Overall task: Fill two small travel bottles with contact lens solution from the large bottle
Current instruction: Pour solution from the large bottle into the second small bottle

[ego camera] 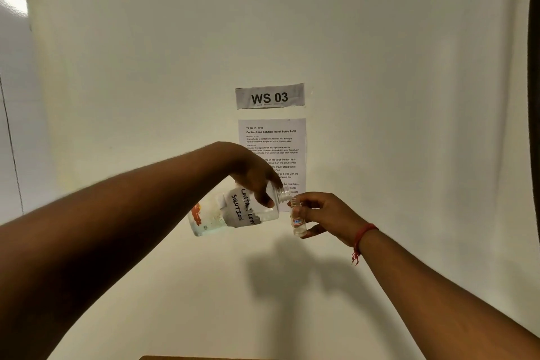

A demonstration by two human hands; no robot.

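Your left hand [257, 181] is gripping the large bottle [233, 215] near its neck, fingers curled around it, tipping it almost flat, with its open mouth touching the top of the small travel bottle [297, 219]. Your right hand [324, 213] is pinching this small bottle upright, in front of the instruction sheet [273, 137].

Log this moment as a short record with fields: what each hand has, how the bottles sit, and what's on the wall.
left hand: grips large bottle near its neck
large bottle: uncapped, tipped on its side, mouth at the small bottle's mouth
right hand: holds small travel bottle upright
small travel bottle: open, clear, fill level hard to tell
wall: WS 03 sign above task sheet
right wrist: red thread
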